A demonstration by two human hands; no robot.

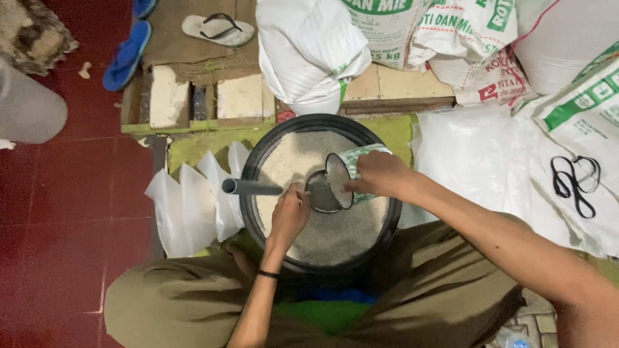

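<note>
A black round tub (253, 169) full of white rice (290, 158) stands between my knees. My left hand (290, 216) grips a scoop over the rice; its grey tube handle (248, 187) sticks out to the left and its dark bowl (320, 193) lies right of my fingers. My right hand (380, 175) holds a green-and-white patterned can (353, 164) tipped on its side, with its open mouth against the scoop's bowl. Whether rice is passing between them is hard to tell.
Several clear plastic bags (193, 203) lean against the tub's left side. White sacks (309, 48) are piled behind the tub and to the right, one with black bands (574, 183) on it. Sandals (218, 29) and blue slippers (127, 55) lie on the red tile floor (64, 212).
</note>
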